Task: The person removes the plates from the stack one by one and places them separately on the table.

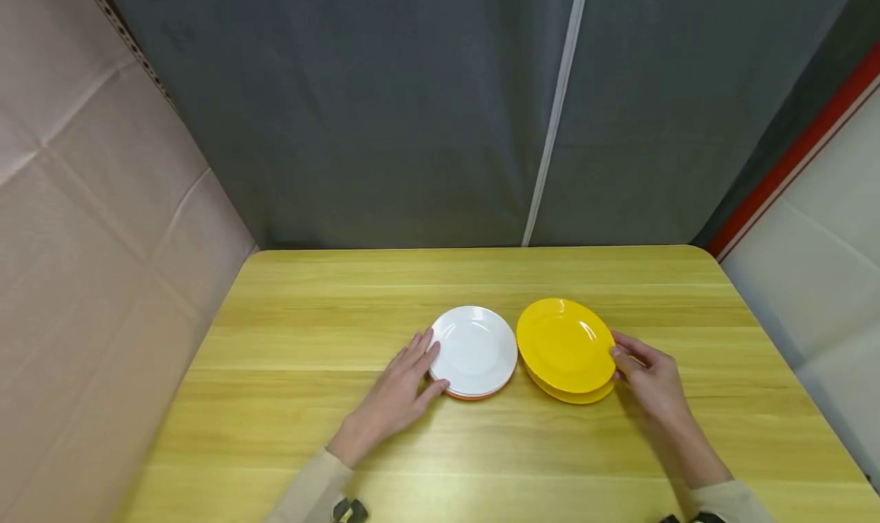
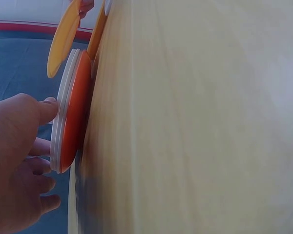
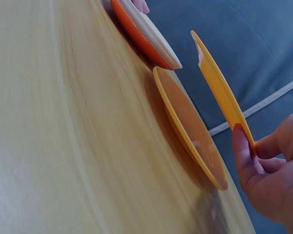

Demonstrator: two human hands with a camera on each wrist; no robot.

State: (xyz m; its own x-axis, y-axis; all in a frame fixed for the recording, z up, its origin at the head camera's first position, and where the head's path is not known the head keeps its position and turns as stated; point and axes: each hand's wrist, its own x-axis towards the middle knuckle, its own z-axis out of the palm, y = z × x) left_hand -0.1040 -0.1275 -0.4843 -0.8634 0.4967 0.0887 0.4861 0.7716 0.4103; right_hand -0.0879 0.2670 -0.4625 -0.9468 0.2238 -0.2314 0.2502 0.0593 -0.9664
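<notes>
My right hand [image 1: 653, 382] pinches the rim of a yellow plate [image 1: 564, 343], which is raised off the table in the right wrist view. Below that raised plate [image 3: 219, 85] lies another yellow plate [image 3: 193, 129]. To the left, white plates [image 1: 474, 351] are stacked on an orange one [image 2: 77, 112]. My left hand [image 1: 395, 401] rests at the left edge of this stack, its fingers spread and fairly straight. In the left wrist view the thumb of the left hand [image 2: 19, 156] touches the white rims.
The plates stand near the middle of a wooden table [image 1: 309, 408]. Behind it hangs a dark grey curtain [image 1: 385, 126] with a pale vertical strip. Pale cloth [image 1: 103, 279] borders the left side, and a white wall panel [image 1: 818, 279] with a red edge stands at the right.
</notes>
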